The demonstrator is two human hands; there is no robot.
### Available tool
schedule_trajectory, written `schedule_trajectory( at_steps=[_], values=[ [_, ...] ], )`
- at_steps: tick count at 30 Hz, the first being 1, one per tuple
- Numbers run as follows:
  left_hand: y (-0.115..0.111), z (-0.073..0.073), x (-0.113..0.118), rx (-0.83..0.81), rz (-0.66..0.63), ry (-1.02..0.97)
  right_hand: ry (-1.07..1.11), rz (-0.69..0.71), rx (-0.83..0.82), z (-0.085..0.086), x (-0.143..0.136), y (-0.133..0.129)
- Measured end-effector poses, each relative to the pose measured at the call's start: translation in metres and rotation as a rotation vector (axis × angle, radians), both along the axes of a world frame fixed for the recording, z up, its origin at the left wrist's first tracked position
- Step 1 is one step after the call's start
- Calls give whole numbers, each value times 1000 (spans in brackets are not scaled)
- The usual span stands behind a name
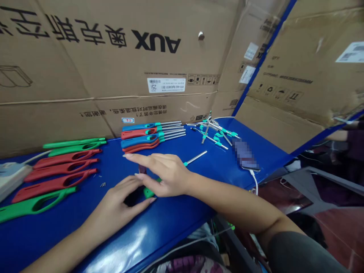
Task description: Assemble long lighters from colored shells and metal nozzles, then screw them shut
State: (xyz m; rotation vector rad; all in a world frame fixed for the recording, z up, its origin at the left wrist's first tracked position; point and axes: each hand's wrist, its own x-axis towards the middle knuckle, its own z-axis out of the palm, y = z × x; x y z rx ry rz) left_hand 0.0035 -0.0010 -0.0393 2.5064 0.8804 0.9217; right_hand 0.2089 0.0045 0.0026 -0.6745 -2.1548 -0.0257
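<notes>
A green-handled stick lighter [148,192] is between my two hands above the blue table, mostly covered by them. Its metal tube [196,158] with a teal collar sticks out beyond my right hand. My left hand [118,197] curls around the near end, the thumb against the green part. Over the lighter lies my right hand [169,175], closed on its middle, with index finger stretched left and thumb bent. A small dark red piece [142,169] shows between the right index finger and thumb; its attachment is hidden.
Red handle shells [57,178] and green ones [36,204] lie at left near a white power strip [13,176]. Behind are stacked blue and red lighters [139,142]. Metal tubes with teal parts [213,132] and a charging phone [244,153] are at right. Cardboard walls [113,76] enclose the back.
</notes>
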Motion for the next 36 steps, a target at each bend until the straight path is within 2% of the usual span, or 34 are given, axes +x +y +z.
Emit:
schedule_trajectory(
  at_steps=[10,16,24,29,36],
  values=[
    [3,13,4,-54,26,-120,159,-42,-36,-5,1,3],
    [3,12,5,-120,48,-153,180,-22,-99,-6,2,5],
    [4,14,7,-144,64,-203,219,-55,-160,-9,3,8],
    [2,13,8,-215,87,-251,236,-81,-179,-10,1,9],
    [-1,12,9,-332,109,-278,363,-6,-150,-11,-2,11]
  ],
)
